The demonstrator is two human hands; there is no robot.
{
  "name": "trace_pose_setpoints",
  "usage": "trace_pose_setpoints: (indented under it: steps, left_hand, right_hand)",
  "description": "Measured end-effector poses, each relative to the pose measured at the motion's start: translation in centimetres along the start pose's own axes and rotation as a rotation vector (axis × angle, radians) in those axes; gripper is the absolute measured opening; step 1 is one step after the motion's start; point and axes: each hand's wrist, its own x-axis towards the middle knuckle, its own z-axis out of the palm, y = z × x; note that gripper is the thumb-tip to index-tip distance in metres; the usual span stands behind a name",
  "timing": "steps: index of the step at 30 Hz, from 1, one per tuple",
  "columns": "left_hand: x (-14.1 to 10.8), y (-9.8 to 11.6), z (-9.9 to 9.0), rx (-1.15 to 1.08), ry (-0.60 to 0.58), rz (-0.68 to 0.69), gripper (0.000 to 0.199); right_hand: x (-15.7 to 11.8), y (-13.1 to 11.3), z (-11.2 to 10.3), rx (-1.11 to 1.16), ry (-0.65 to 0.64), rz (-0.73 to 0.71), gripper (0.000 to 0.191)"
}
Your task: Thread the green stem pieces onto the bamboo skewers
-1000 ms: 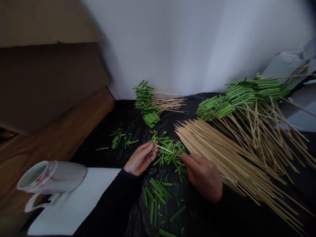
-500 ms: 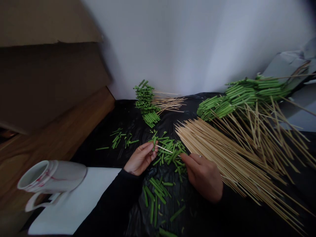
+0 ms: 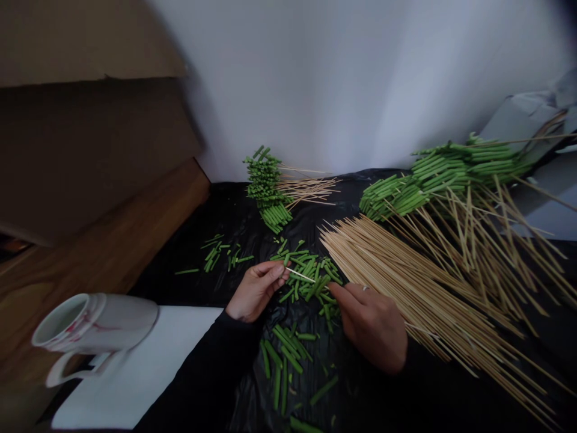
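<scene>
Between thumb and fingers, my left hand (image 3: pixel 258 290) pinches a short cut green stem (image 3: pixel 286 260), held near upright. My right hand (image 3: pixel 373 325) grips a thin wooden skewer (image 3: pixel 300 275), whose far tip meets the stem at my left fingertips; whether it has pierced the stem I cannot tell. Under and behind both hands lies a loose pile of cut green stems (image 3: pixel 311 267). More stem pieces (image 3: pixel 288 349) are scattered nearer to me. Bare skewers (image 3: pixel 406 276) lie in a thick heap just right of my right hand.
Threaded green skewers (image 3: pixel 270 192) are stacked by the white wall, with a larger stack (image 3: pixel 442 171) at the right. A white mug (image 3: pixel 108 319) lies at the left on white paper (image 3: pixel 135 373). Black plastic sheeting (image 3: pixel 180 282) covers the surface. A cardboard box (image 3: pixel 90 138) stands far left.
My left fingers have shifted slightly over the stem, which shows less above them now. My right hand has barely moved.
</scene>
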Motion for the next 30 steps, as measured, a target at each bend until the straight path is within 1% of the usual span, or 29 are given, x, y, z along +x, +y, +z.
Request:
trace_pose_setpoints:
  steps: [8, 12, 16, 30]
  left_hand:
    - [-0.09, -0.18, 0.31, 0.041, 0.029, 0.045, 0.028]
    - [-0.07, -0.19, 0.26, -0.019, 0.031, 0.030, 0.027]
    - [-0.08, -0.20, 0.13, -0.001, 0.043, 0.008, 0.025]
    - [-0.44, -0.71, 0.81, -0.003, -0.001, 0.027, 0.024]
  right_hand:
    - [-0.16, -0.18, 0.21, 0.010, -0.007, 0.019, 0.027]
    - [0.01, -0.26, 0.03, 0.017, 0.006, 0.033, 0.027]
    - [-0.01, -0.27, 0.04, 0.022, 0.012, 0.031, 0.026]
    - [-0.02, -0.53, 0.04, 0.033, 0.023, 0.041, 0.027]
